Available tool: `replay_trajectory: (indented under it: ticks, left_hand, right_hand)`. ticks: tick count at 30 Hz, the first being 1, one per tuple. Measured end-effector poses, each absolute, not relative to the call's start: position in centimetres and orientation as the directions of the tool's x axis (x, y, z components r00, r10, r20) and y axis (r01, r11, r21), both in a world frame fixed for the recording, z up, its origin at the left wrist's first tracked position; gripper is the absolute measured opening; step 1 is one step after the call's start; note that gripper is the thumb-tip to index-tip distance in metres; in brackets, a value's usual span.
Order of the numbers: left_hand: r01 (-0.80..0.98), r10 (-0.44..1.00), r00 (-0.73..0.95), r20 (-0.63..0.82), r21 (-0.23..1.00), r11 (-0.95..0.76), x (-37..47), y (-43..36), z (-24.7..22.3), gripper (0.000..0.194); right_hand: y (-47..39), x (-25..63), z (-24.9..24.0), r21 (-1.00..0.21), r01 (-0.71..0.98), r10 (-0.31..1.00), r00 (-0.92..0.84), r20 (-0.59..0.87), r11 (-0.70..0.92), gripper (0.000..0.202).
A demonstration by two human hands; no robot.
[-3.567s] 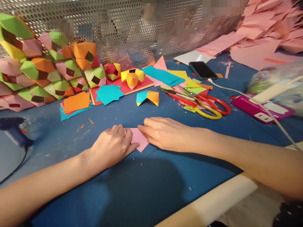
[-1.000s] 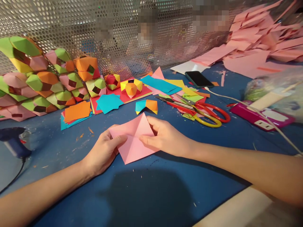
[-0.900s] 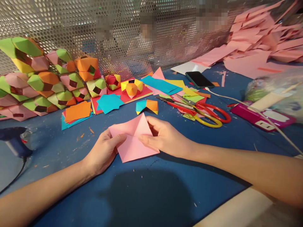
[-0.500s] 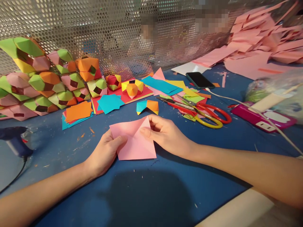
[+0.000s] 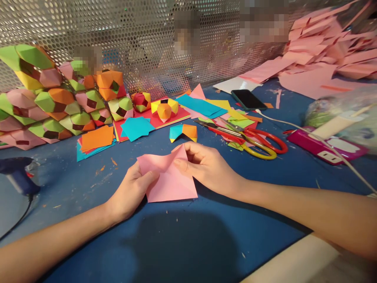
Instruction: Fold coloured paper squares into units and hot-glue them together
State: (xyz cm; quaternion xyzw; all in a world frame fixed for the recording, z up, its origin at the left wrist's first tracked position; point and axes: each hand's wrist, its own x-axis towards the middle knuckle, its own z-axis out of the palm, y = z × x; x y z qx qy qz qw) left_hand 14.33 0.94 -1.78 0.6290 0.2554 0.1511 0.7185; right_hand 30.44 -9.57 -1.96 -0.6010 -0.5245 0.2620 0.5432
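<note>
A pink square sheet of paper is held between both hands, just above the blue table. My left hand pinches its left side, thumb lying on top. At the upper right corner, my right hand grips the sheet, thumb on the face and fingers behind. The paper's top edge dips in a curve between the hands. Just beyond it lies a small folded paper piece in blue, orange and yellow. The fingers under the sheet are partly hidden.
Folded paper balls are stacked at the left before a perforated metal screen. Scissors, a phone and a magenta power strip lie to the right. A glue gun stands at the left edge.
The sheet's top edge has bowed into a deeper curve, and its lower edge has shifted slightly down and right. Both hands keep hold of it in nearly the same place.
</note>
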Motion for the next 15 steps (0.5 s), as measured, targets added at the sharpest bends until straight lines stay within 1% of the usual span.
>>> replay_trajectory:
  ticks: [5,8,12,15]
  left_hand:
    - [0.011,0.608,0.786,-0.109,0.986,0.163,14.6,1.1,-1.9,0.025]
    - [-0.073,0.664,0.744,-0.079,0.977,0.198,14.8,1.4,-1.9,0.022]
    - [-0.124,0.716,0.688,-0.115,0.954,0.273,15.1,1.8,-1.9,0.011]
    - [-0.097,0.675,0.721,-0.156,0.942,0.321,15.0,1.9,-1.9,0.008]
  right_hand:
    - [-9.6,30.3,-2.1,-0.944,0.306,0.929,0.299,0.217,0.122,0.012]
    - [-9.4,30.3,-2.1,-0.948,0.303,0.939,0.288,0.188,0.097,0.013]
    - [-9.1,30.8,-2.1,-0.944,0.315,0.936,0.297,0.192,0.094,0.018]
    - [-9.0,31.4,-2.0,-0.945,0.305,0.928,0.306,0.214,0.117,0.023]
